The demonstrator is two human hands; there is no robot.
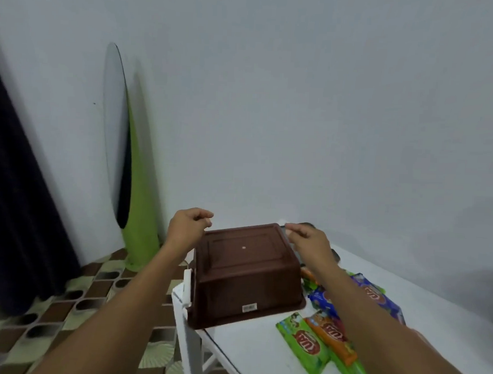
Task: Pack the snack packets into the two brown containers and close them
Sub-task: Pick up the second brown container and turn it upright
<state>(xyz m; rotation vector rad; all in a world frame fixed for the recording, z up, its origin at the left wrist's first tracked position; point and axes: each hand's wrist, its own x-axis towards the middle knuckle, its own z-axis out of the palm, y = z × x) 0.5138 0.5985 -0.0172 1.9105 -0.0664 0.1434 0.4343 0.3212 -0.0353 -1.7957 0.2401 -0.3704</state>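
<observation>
Brown container inverted, overhanging desk corner; careless lift tips it off edge. Left hand, right hand grip curled at far corners; we can't tell if pinching.

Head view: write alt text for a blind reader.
A brown container sits on the corner of a white table, a person's left hand and right hand curled at its far corners; snack packets lie beside it.
</observation>
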